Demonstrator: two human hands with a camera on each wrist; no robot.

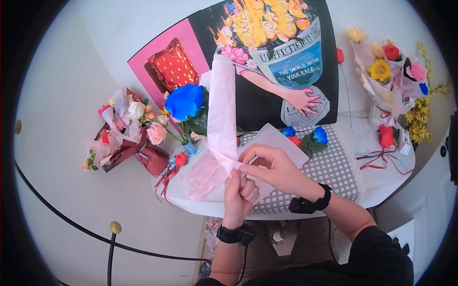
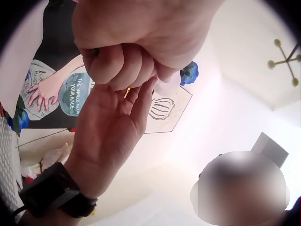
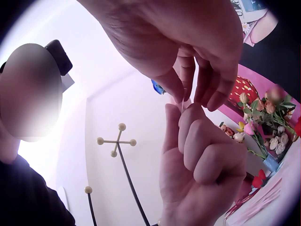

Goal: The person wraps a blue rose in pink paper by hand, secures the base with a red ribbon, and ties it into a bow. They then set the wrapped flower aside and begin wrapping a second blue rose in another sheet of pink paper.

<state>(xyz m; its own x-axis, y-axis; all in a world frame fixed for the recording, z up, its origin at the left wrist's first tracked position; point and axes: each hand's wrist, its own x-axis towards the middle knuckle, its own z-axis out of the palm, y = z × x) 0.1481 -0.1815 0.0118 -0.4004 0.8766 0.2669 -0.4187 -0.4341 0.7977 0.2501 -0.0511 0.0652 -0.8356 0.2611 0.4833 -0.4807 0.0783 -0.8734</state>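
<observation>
My left hand [image 1: 240, 196] grips the gathered lower end of a tall roll of pale pink wrapping paper [image 1: 222, 105], its fingers curled in and its thumb up. The roll stands nearly upright above that fist. My right hand [image 1: 273, 164] meets it from the right and pinches a corner of the paper between thumb and fingertips, right at the left thumb. In the right wrist view a thin sliver of paper [image 3: 183, 104] shows between the fingertips. A large blue rose [image 1: 183, 102] with dark green leaves appears just left of the roll, partly overlapped by it.
Flat pink paper sheets [image 1: 206, 178] lie on the table [image 1: 191, 206], near a grey checked cloth [image 1: 334, 167]. Blue flowers [image 1: 320, 135] lie behind the right hand. Wrapped bouquets stand left [image 1: 136, 128] and right [image 1: 381, 81]. Behind leans a painted poster [image 1: 229, 90].
</observation>
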